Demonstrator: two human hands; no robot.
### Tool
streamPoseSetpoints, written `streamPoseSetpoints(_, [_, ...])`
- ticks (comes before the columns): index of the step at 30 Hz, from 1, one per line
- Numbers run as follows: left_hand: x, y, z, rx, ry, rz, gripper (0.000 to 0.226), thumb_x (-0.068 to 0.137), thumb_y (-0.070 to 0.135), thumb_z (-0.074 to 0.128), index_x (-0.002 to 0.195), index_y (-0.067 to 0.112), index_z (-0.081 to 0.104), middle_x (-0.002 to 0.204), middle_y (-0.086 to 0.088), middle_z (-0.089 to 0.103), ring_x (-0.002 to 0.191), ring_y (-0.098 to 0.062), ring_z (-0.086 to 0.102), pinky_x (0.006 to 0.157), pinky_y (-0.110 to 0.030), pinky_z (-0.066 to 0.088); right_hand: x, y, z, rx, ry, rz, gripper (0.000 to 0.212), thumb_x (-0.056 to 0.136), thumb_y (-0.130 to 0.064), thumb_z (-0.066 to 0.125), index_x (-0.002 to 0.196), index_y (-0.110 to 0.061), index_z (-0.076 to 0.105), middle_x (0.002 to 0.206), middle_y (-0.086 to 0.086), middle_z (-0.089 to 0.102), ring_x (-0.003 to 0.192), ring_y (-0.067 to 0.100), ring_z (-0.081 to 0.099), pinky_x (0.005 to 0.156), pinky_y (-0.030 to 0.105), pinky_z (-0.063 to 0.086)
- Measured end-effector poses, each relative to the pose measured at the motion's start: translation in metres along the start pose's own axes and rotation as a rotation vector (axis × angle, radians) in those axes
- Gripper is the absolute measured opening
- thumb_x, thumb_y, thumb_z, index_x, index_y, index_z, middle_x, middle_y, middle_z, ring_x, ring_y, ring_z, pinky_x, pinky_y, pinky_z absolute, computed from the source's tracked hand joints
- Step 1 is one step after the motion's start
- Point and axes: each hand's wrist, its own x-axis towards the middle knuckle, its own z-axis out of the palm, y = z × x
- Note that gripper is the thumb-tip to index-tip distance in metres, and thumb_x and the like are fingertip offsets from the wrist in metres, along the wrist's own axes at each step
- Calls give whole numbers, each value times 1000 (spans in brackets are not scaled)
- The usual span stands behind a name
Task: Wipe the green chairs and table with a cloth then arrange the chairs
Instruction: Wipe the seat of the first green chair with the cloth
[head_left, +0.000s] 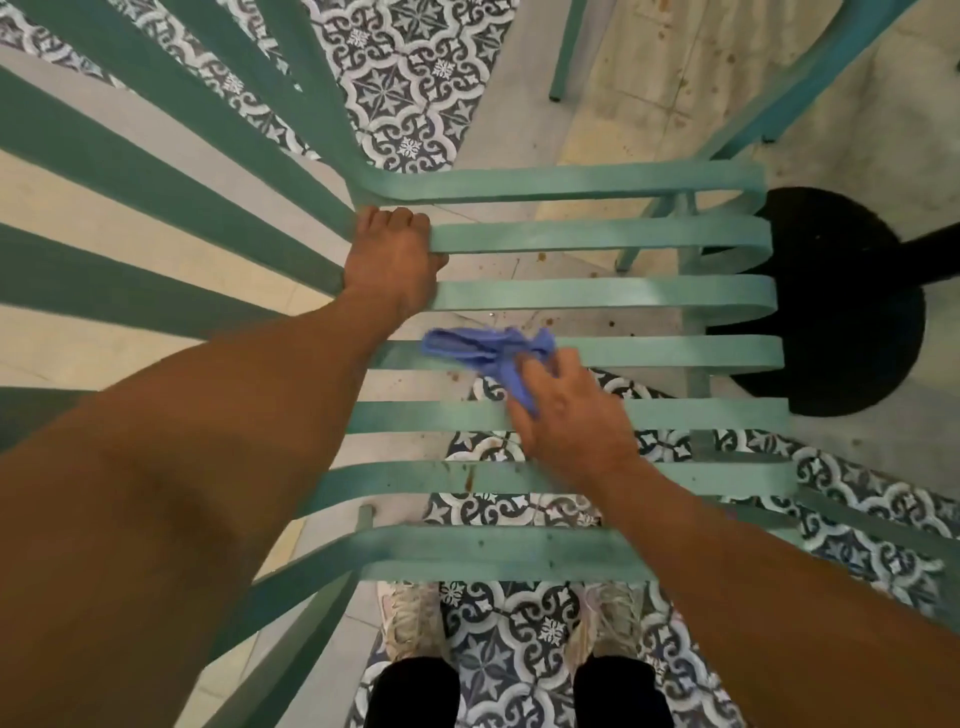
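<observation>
Seen from above, a green slatted chair (597, 291) fills the frame. The left hand (395, 260) grips a slat where seat meets backrest, fingers curled round it. The right hand (566, 410) holds a bunched blue cloth (483, 351), fingers closed on it, pressed against a middle seat slat (brown specks dot nearby slats). Below, two worn pale shoes (410, 618) stand on patterned floor tiles (410, 88). No readable writing or brand shows anywhere.
</observation>
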Motion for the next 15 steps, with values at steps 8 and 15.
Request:
streamPoseSetpoints(8, [-3,2,-2,-4,0,-8,39,97,39,48,111,3,56,115,-21,58,110,-37,48,106,-41,25,-47,85,-39,-293,73,261,19,90,1,47,109,5,48,98,29,48,78,41,50,48,43,51])
streamPoseSetpoints(15, [-2,2,-1,15,20,3,40,96,39,49,110,2,57,114,-22,59,111,-38,49,107,-42,25,-11,-130,34,225,-7,-159,25,87,-29,49,110,-18,43,96,15,60,60,27,59,49,30,46])
